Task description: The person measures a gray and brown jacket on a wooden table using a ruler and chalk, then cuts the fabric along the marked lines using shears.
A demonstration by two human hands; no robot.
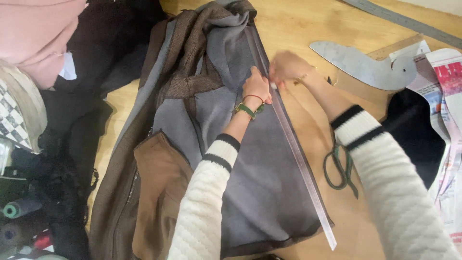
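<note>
Grey fleece jacket panel with brown woven trim [250, 173] lies flat on the light wooden desk [298, 29], filling the centre of the view from 12 o'clock to 6 o'clock. Its brown lining [159, 192] folds out at 7 o'clock. A dark bound edge runs along the panel's right side.

Long clear plastic ruler [298, 159] rests on that edge, running from 12 o'clock down to 5 o'clock, its lower end past the hem on bare desk.

Left hand [256, 86], in a white quilted sleeve with black cuff stripes, wears a green-strapped wristwatch [246, 110] and a thin red cord. It lies palm down on the fleece just left of the ruler, fingers together and pressing at the ruler's edge.

Right hand [288, 67] sits just beyond it at 1 o'clock, touching the ruler's upper part. Its fingertips are pinched on a small pale object, blurred; its kind cannot be told.

Surroundings:
- Grey curved metal pattern template [365, 65], 2 o'clock, on the desk.
- Printed newspaper sheets [445, 96], 3 o'clock.
- Dark green cord loop [339, 168], 4 o'clock, beneath the right forearm.
- Pink cloth [38, 33] and black cloth [106, 43], 10 o'clock.
- Thread spools [19, 209], 8 o'clock.
</note>
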